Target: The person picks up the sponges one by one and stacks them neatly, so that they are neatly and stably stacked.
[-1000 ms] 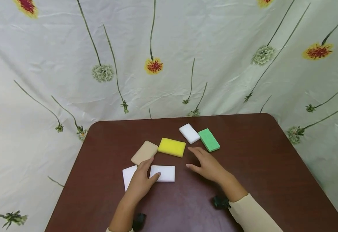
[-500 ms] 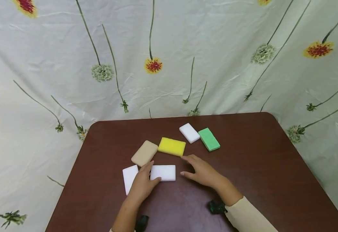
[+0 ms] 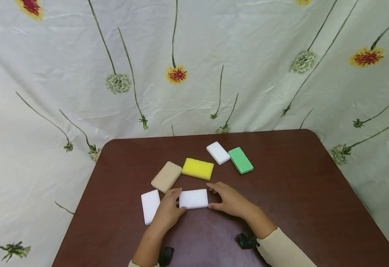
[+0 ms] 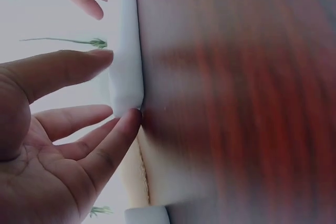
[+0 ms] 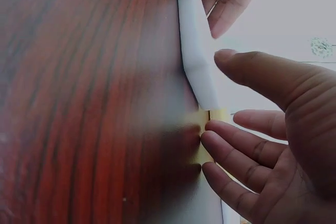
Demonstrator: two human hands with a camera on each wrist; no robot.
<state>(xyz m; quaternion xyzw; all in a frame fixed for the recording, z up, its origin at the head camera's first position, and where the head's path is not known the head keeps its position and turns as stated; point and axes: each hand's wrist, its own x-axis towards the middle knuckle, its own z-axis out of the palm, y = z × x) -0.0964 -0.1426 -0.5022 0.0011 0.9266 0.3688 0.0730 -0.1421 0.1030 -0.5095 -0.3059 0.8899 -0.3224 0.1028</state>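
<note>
A white sponge block (image 3: 193,199) lies flat between the two hands on the table. My left hand (image 3: 168,210) holds it by its left end, thumb at the near edge and fingers round the end and far side. In the left wrist view the thumb and little finger meet the white block (image 4: 126,72). At the right end my right hand (image 3: 231,200) has its fingers spread, thumb tip near the near corner. The right wrist view shows its thumb (image 5: 247,66) apart from the white block (image 5: 194,35).
Left of the left hand lies a second white block (image 3: 150,207). Behind sit a beige sponge (image 3: 166,177) and a yellow sponge (image 3: 198,169). Farther back, a third white block (image 3: 218,153) and a green sponge (image 3: 240,160) touch. The brown table (image 3: 298,178) meets a flowered cloth (image 3: 261,74).
The left hand has shifted right, and the middle white block has slid slightly right with it. My right hand has come down and left to the block's right end.
</note>
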